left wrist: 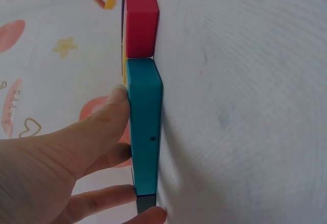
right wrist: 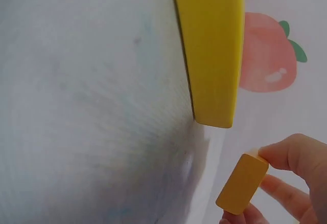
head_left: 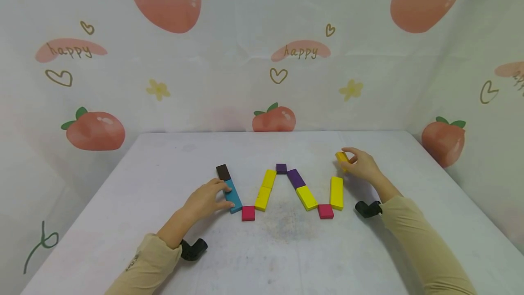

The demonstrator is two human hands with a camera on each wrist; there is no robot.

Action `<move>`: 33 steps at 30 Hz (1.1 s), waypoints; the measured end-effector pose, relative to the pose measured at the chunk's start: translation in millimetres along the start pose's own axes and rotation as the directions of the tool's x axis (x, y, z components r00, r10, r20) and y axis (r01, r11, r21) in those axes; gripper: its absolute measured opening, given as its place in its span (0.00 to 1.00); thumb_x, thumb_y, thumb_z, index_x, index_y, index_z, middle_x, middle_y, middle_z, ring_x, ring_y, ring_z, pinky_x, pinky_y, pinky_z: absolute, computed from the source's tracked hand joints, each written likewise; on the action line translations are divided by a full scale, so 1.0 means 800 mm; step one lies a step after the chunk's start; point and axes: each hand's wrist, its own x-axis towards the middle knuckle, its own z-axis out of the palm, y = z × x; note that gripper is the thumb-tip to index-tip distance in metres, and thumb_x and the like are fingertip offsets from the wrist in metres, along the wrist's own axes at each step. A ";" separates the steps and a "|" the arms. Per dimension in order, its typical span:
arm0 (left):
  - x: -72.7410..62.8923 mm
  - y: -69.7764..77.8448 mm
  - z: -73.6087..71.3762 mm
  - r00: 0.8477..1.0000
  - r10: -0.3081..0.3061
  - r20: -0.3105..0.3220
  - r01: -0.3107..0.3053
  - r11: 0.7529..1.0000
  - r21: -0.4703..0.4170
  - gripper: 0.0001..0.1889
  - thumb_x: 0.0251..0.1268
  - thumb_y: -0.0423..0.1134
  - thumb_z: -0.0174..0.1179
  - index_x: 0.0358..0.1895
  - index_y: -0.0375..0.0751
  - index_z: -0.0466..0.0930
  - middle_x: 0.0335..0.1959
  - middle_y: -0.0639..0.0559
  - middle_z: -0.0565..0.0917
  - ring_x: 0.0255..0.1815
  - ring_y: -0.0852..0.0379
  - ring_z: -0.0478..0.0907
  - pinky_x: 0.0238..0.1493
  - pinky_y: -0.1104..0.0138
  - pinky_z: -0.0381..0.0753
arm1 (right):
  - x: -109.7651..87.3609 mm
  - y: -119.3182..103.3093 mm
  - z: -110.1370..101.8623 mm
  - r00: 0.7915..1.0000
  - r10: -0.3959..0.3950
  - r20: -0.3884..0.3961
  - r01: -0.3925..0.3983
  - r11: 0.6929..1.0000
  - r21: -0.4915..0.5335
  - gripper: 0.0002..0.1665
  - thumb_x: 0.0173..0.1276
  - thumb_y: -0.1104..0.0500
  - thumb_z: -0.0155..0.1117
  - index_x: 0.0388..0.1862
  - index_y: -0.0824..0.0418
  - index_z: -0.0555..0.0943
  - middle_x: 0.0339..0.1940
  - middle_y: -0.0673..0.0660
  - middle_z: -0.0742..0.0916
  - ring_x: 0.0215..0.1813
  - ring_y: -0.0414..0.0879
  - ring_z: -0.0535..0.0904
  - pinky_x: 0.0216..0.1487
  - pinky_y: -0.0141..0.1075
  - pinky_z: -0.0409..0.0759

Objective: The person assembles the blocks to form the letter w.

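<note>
On the table, my left hand [head_left: 206, 199] rests its fingertips and thumb, spread and loosely bent, on a blue block [head_left: 232, 197]. A dark brown block [head_left: 223, 172] touches the blue one's far end; in the left wrist view, a red block [left wrist: 142, 27] sits at the other end. My right hand [head_left: 362, 165] pinches a small orange-yellow block [right wrist: 242, 183] between thumb and fingers, raised above the table at the far right. Just left of that hand lies a yellow block [head_left: 336, 193], with a second red block [head_left: 325, 211] at its near end.
Between the hands, more yellow blocks [head_left: 263, 198] and purple blocks [head_left: 296, 178] continue the zigzag line on the white table [head_left: 286, 258]. A printed cloth [head_left: 229, 58] hangs behind. Black devices [head_left: 194, 249] are worn at both wrists.
</note>
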 end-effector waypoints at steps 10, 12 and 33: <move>0.000 0.000 0.000 1.000 0.000 -0.003 0.000 1.000 0.001 0.22 0.54 0.47 0.66 0.51 0.40 0.79 0.59 0.38 0.74 0.58 0.39 0.73 0.57 0.50 0.76 | 0.004 -0.004 0.006 0.998 0.054 0.028 -0.054 0.998 -0.010 0.31 0.66 0.55 0.54 0.67 0.63 0.64 0.49 0.72 0.77 0.39 0.54 0.74 0.35 0.33 0.76; 0.000 0.000 0.000 1.000 0.001 -0.003 -0.001 1.000 0.001 0.22 0.54 0.47 0.66 0.51 0.40 0.79 0.59 0.38 0.74 0.57 0.39 0.74 0.57 0.50 0.76 | 0.005 -0.005 0.007 0.997 0.063 0.037 -0.063 0.998 -0.005 0.31 0.66 0.55 0.54 0.67 0.63 0.64 0.51 0.72 0.77 0.41 0.55 0.74 0.36 0.34 0.77; 0.000 0.000 0.000 1.000 -0.002 -0.004 0.002 1.000 0.000 0.22 0.54 0.47 0.66 0.51 0.40 0.79 0.59 0.38 0.74 0.58 0.39 0.73 0.57 0.50 0.76 | 0.012 -0.016 0.015 0.991 0.107 0.082 -0.104 0.994 -0.033 0.32 0.64 0.51 0.57 0.61 0.68 0.68 0.46 0.69 0.78 0.39 0.52 0.73 0.34 0.32 0.75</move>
